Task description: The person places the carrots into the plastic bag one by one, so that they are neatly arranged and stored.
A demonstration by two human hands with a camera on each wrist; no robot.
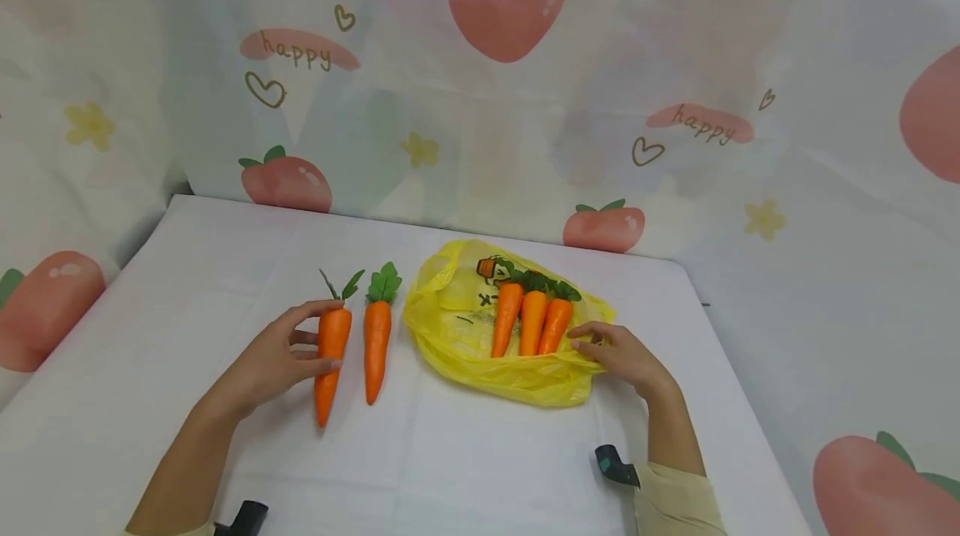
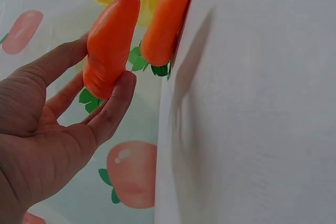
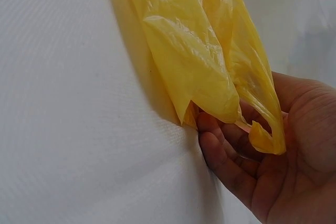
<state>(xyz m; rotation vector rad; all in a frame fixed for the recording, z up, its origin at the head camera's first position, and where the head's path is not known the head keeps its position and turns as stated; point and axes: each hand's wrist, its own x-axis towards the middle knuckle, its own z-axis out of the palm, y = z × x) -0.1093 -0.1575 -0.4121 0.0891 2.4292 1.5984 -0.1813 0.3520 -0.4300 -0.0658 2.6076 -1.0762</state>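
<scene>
- Clearly, the left hand (image 1: 273, 361) grips one orange carrot (image 1: 332, 344) between thumb and fingers, its leaves pointing away from the person; the left wrist view shows it raised off the white table (image 1: 420, 478)
- Just to the right of that, a second carrot (image 1: 377, 344) lies on the table, leaves also away from the person, between the held one and the yellow bag (image 1: 517, 376)
- Over on the other side, the right hand (image 1: 626, 357) grips the bag's right edge, fingers curled on the thin plastic, and the right wrist view shows a loop of it hanging by the palm
- Within the bag's outline, three carrots (image 1: 533, 323) lie side by side, green leaves at the far end and tips at the near fold; how deep they sit I cannot tell
- Beside their leaves, a small printed drawing (image 1: 491, 269) in orange and black shows on the plastic
- Around the table hangs a pale backdrop (image 1: 480, 161) with red fruit, yellow flowers, hearts and the word "happy"
- Lower down, a beige sleeve (image 1: 675, 498) covers the right forearm, with a black device (image 1: 617, 466) beside it
</scene>
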